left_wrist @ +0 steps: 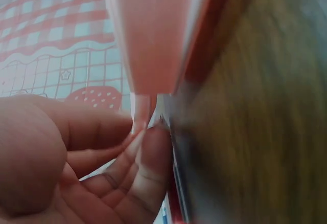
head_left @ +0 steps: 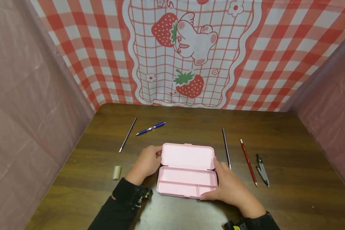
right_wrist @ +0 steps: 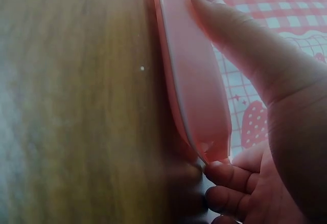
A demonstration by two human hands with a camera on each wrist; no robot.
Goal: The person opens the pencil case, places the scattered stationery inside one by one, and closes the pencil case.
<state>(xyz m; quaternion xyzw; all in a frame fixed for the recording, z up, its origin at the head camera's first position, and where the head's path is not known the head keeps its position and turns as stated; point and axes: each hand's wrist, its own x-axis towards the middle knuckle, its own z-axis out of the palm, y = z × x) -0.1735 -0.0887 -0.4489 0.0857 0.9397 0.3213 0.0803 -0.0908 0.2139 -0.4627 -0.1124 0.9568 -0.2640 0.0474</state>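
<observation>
A pink pencil case [head_left: 176,174] lies open and flat on the table, its lid [head_left: 187,156] folded back away from me. Its bottom half has a long compartment and a divided front row, with nothing in them. At the lid's left edge my left hand [head_left: 148,163] pinches the rim; the left wrist view shows thumb and fingers meeting there. My right hand [head_left: 231,187] grips the case's right end, thumb over the front corner. In the right wrist view, the fingertips [right_wrist: 222,175] touch near the hinge end of the pink side wall [right_wrist: 196,75].
Left of the case lie an eraser [head_left: 116,172], a dark pencil [head_left: 127,135] and a blue pen [head_left: 150,128]. On the right are another dark pencil [head_left: 226,148], a red pencil [head_left: 248,163] and a compass [head_left: 263,171]. A checked cloth [head_left: 103,48] hangs behind the table.
</observation>
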